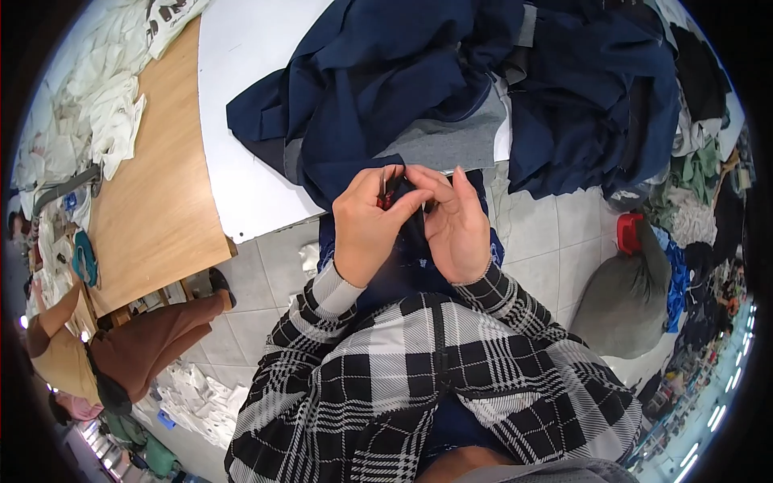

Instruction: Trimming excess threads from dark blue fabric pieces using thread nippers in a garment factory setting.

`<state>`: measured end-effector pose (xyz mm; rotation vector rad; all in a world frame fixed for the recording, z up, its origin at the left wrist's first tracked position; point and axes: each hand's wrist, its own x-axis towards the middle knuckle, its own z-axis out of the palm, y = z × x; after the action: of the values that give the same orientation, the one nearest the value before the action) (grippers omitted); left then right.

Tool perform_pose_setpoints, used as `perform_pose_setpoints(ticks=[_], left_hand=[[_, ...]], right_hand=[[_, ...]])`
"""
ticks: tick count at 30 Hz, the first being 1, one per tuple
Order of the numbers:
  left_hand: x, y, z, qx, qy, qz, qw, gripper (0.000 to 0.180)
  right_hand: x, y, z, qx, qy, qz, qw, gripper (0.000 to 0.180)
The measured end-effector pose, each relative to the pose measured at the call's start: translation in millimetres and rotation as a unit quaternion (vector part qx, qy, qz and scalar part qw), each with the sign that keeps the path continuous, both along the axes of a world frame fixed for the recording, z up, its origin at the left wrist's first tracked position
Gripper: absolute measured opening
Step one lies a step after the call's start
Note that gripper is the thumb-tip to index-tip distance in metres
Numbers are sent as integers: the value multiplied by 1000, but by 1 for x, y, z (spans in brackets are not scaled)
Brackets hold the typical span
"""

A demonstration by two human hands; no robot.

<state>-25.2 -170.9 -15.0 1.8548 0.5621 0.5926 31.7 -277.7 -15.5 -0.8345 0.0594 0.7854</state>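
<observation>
My left hand [360,229] is closed round small thread snips [386,193], with a thin metal blade and a bit of red showing between thumb and fingers. Close beside it, my right hand [459,229] is turned palm up, thumb apart and fingers bent toward the left thumb. No object shows in its palm. A navy garment [386,72] with a grey inner side lies heaped on the white tabletop, and its near edge reaches up behind my left fingers. Dark cloth [413,229] shows between the hands; whether the right fingertips touch it is hidden.
A second navy pile [592,105] lies to the right. On the left is a wooden table [157,185] with white garments [117,113]. Another person [153,354] is at the lower left. A grey-green sack [624,306] and a red object [629,234] stand on the right over the tiled floor.
</observation>
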Motion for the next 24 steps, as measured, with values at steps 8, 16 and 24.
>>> perform_pose_setpoints(ticks=[8, 16, 24], left_hand=[[-12, 42, -5, -448, -24, -73, 891, 15], [-12, 61, -9, -614, -53, -104, 781, 12], [-10, 62, -19, -579, -23, -91, 810, 14]], right_hand=[[31, 15, -5, -108, -310, 119, 937, 41], [71, 31, 4, -90, -268, 298, 911, 43], [71, 27, 4, -94, -217, 263, 935, 47]])
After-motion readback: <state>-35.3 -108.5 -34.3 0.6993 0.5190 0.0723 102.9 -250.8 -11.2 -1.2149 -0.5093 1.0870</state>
